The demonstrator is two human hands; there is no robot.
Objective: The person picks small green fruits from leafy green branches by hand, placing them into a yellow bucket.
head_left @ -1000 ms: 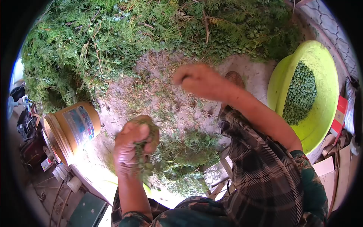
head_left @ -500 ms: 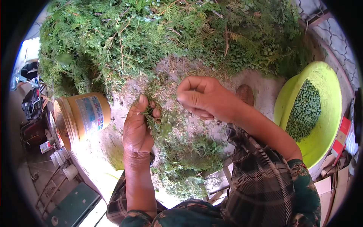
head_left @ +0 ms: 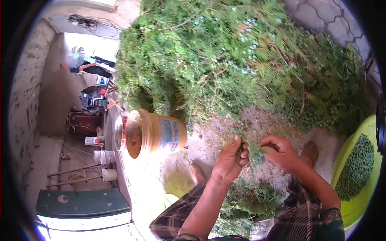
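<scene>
My left hand (head_left: 229, 161) is closed around a green conifer sprig (head_left: 254, 152), its thumb pointing up. From the right, my right hand (head_left: 284, 156) meets the same sprig, fingers curled in a pinch at its leafy side. Whatever lies right between those fingertips is too small to make out. Below both hands, near my lap, lies a small heap of stripped-looking green sprigs (head_left: 253, 197). At the right edge a lime-yellow tub (head_left: 368, 197) holds many small green cones (head_left: 356, 170).
A large pile of conifer branches (head_left: 225, 60) spreads across the far side. Left of my hands, a yellow bucket (head_left: 155, 134) lies on its side. Further left are a dark green bench-like panel (head_left: 82, 201), white pails (head_left: 105, 156) and a fan (head_left: 76, 58).
My view has swung left, so the scene sits further right. My right hand, apart from the sprig before, now touches it. The sprig stays in my left hand.
</scene>
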